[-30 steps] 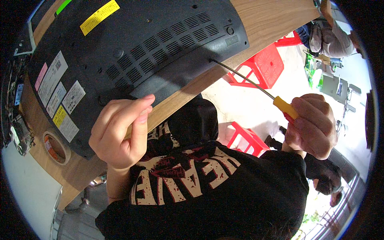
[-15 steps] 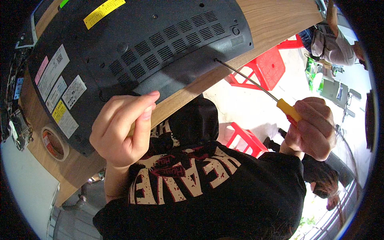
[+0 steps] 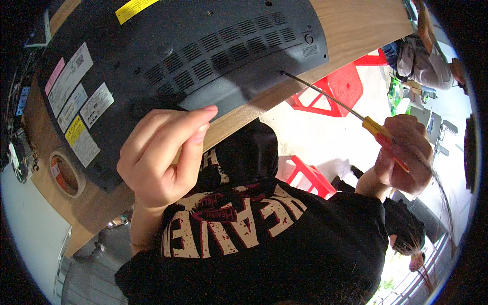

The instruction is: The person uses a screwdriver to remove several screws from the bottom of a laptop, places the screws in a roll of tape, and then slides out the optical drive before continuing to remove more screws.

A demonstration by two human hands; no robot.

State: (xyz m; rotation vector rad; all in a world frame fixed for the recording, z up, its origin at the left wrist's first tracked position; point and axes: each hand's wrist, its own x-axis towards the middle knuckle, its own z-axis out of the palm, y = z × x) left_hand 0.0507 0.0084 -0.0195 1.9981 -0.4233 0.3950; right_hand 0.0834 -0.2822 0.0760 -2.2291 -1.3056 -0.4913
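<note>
A dark laptop (image 3: 244, 81) lies bottom up, its vent slots and several paper labels showing. My right hand (image 3: 413, 157) is wrapped round the yellow and red handle of a screwdriver (image 3: 373, 126). The long thin shaft slants up and left, and its dark tip meets the laptop's underside close to the near edge. Beside that same edge, my left hand (image 3: 157, 157) is raised with its fingers curled and the thumb and forefinger tips close together. Whatever lies between those tips, if anything, is too small to make out.
The wooden table (image 3: 363, 28) runs beneath the laptop. A roll of tape (image 3: 67, 173) lies at its left. Red plastic stools (image 3: 343, 89) stand on the floor beyond the near edge. Another person (image 3: 424, 58) is at the upper right, and dark cables (image 3: 25, 147) are at far left.
My right hand has moved slightly right and turned on the handle, so more of it shows. The screwdriver tip stays on the laptop. My left hand keeps its pinch and shifts slightly right.
</note>
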